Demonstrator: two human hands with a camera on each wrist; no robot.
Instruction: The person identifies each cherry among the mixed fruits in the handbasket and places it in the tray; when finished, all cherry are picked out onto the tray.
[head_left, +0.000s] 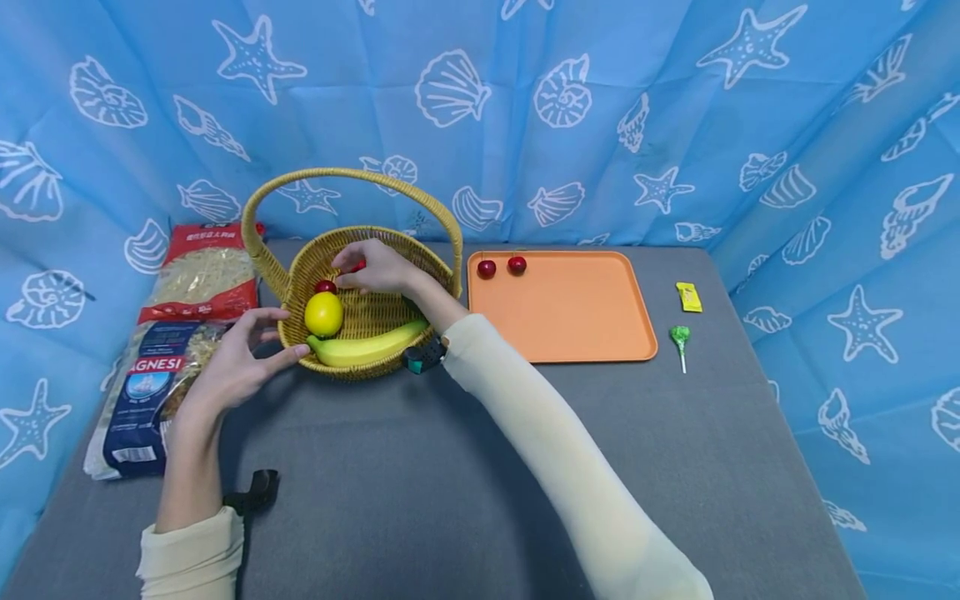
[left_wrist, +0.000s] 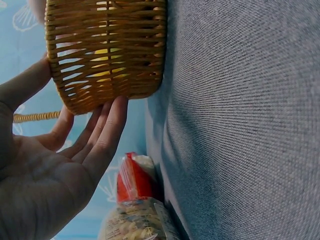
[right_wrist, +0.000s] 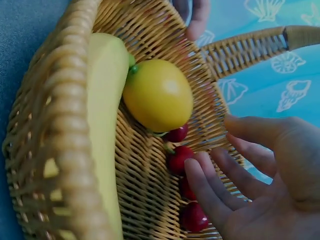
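Observation:
A wicker basket [head_left: 360, 237] with a tall arched handle holds a yellow lemon [head_left: 324, 314], a banana [head_left: 367, 347] and several red cherries [right_wrist: 194, 217]. My left hand [head_left: 243, 354] holds the basket's left side, thumb at the front rim and the other fingers around the outer wall [left_wrist: 107, 60]. Inside the basket is my right hand [head_left: 378, 268], its fingers loosely bent beside the row of cherries. In the right wrist view, one fingertip overlaps a cherry [right_wrist: 179, 161] close to the lemon [right_wrist: 157, 95]; no fruit shows pinched between finger and thumb.
Right of the basket lies an orange tray [head_left: 562, 312] with two cherries [head_left: 501, 267] at its back left. A yellow-wrapped candy [head_left: 688, 297] and a green lollipop [head_left: 680, 337] lie farther right. Two pasta bags [head_left: 146, 400] are at the left. A blue curtain [head_left: 480, 150] hangs behind.

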